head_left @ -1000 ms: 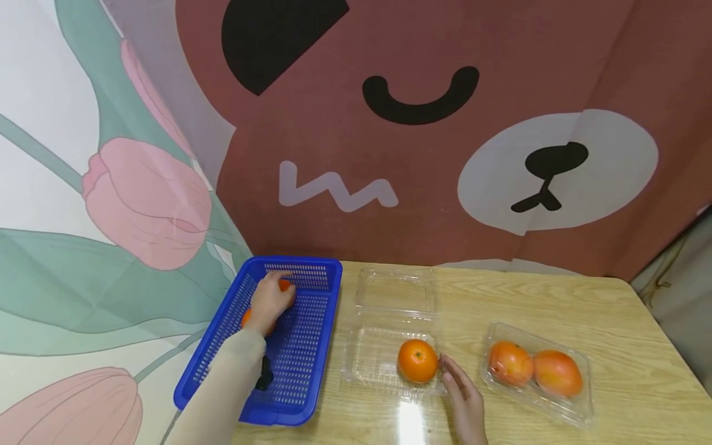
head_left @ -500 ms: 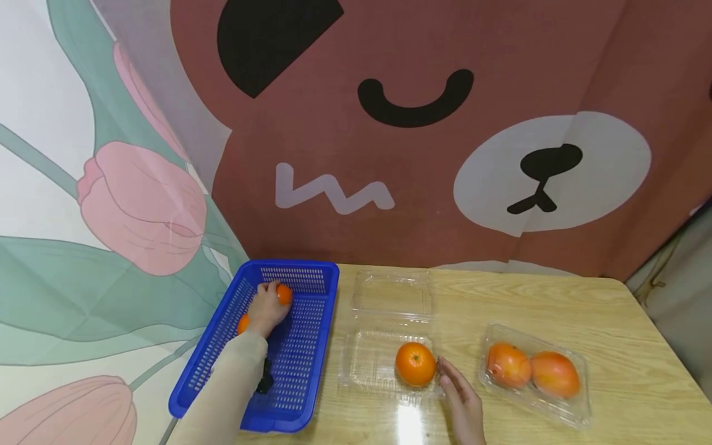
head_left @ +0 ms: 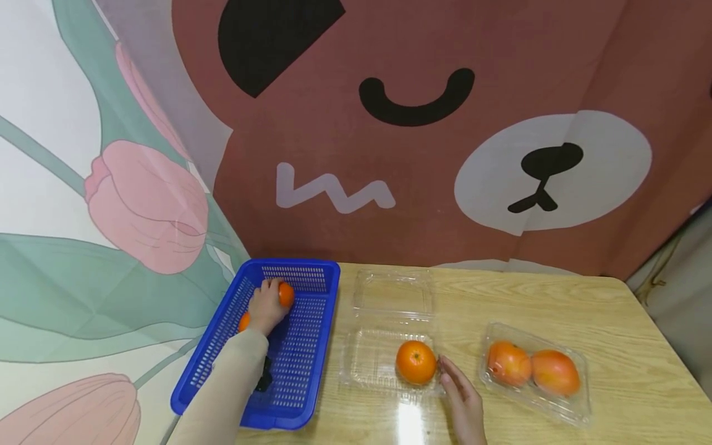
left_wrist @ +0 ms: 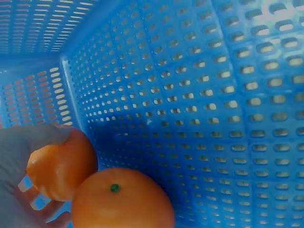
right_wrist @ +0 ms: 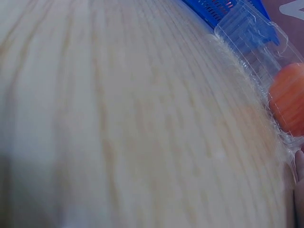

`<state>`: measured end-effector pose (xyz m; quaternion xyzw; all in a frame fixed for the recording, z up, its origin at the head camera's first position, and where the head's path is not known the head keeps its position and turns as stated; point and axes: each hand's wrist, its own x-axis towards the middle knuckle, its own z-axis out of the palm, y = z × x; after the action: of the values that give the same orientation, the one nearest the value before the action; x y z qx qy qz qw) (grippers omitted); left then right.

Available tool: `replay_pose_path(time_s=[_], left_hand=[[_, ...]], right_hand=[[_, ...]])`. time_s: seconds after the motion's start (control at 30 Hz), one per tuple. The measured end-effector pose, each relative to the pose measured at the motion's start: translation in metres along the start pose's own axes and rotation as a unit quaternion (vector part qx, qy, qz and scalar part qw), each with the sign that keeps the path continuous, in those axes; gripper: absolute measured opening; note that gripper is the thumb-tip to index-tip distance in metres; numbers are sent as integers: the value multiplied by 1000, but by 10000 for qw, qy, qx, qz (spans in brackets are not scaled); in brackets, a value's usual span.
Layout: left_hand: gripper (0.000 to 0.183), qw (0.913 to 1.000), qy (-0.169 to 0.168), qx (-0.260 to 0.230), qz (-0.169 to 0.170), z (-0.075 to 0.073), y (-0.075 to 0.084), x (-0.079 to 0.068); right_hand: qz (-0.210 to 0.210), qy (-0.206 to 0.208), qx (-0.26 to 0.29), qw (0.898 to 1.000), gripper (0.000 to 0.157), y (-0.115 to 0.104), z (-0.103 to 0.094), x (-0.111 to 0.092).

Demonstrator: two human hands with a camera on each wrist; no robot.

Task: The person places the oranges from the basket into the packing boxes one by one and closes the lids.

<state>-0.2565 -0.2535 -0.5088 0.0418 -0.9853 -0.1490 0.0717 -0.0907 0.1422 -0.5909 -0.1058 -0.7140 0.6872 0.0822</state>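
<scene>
In the head view my left hand (head_left: 267, 306) reaches into a blue plastic basket (head_left: 336, 290) and grips an orange (head_left: 286, 295) near the far end. The left wrist view shows the thumb over that held orange (left_wrist: 64, 164) and fingers beneath it. A second orange (left_wrist: 122, 202) with a green stem end lies against it, partly covered by my hand in the head view. My right hand (head_left: 464, 402) has its fingers at the right edge of an open clear plastic clamshell box (head_left: 367, 361). One orange (head_left: 416, 363) sits in the box's right half.
A closed clear box (head_left: 581, 408) holding two orange-red fruits (head_left: 556, 372) stands at right on the wooden table (head_left: 628, 346). A dark object (head_left: 264, 376) shows in the basket beside my left sleeve. The clamshell's lid (head_left: 393, 293) lies folded back. A printed cloth (head_left: 417, 161) hangs behind.
My left fingers have settled round the orange in the basket, and more of the orange shows at their right. The right hand stays at the box's edge. The view shifted slightly.
</scene>
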Motion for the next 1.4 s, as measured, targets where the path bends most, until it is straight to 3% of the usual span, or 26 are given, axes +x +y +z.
replay_pose_path(time_s=[0.33,0.57,1.0,1.4], left_hand=[[67,9989,286,47,358,-18,14,3],[70,9976,361,-181,564,-34,29,-1],[73,9945,137,-134,1034,-67,84,-23],[73,9864,-93,84,1642,-75,126,-45]], right_hand=[[-134,48,165,9998,35,2,1,0],[-100,35,99,9999,35,3,0,1],[-122,24,166,9998,35,2,1,0],[-99,31,195,9998,35,4,0,1]])
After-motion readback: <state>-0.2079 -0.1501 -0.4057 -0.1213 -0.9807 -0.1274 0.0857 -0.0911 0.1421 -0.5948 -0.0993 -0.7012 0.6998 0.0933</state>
